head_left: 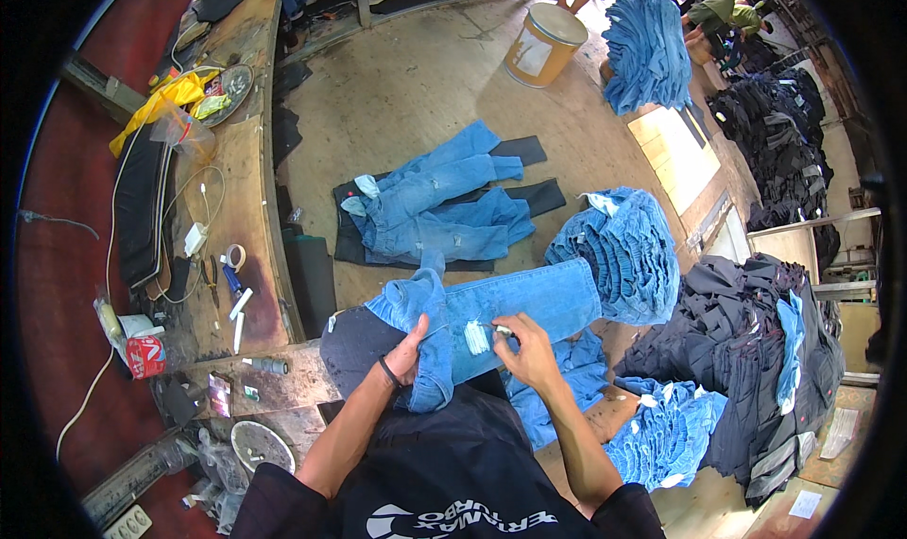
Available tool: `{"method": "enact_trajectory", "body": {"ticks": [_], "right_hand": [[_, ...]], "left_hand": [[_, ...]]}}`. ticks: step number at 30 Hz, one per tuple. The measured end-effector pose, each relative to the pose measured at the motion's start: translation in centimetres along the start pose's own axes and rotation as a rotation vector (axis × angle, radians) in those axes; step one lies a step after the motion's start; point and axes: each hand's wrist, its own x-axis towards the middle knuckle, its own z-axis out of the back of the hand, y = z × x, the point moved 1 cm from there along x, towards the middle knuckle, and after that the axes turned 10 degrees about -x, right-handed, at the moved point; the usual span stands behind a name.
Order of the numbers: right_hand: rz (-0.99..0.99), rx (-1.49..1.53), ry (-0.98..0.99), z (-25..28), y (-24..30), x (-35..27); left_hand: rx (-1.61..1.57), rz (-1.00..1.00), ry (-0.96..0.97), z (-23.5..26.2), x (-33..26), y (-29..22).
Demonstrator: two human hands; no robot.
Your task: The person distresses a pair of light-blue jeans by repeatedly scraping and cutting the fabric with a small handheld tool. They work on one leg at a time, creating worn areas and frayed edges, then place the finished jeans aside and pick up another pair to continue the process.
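Note:
A blue jeans leg lies stretched out in front of me over a dark padded board. On the leg is a white frayed patch. My left hand grips the bunched upper part of the jeans, thumb up. Just right of the patch, my right hand is closed in a pinch round something small, partly pale and partly dark, its kind unclear. Its tip points toward the patch. Another pair of blue jeans lies on dark cloth on the floor beyond.
Stacks of folded jeans stand to the right, beside a large heap of dark garments. A wooden bench at left holds pliers, a tape roll and cables. A drum stands far off; people are beyond.

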Motion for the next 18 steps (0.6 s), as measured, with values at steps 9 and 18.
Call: {"method": "enact_trajectory", "body": {"ticks": [9, 18], "right_hand": [[-0.052, -0.035, -0.047, -0.1, 0.21, 0.09], [-0.018, 0.002, 0.02, -0.11, 0.39, 0.41]], "left_hand": [[-0.014, 0.052, 0.013, 0.38, 0.2, 0.03], [-0.001, -0.002, -0.007, 0.09, 0.01, -0.01]]}}
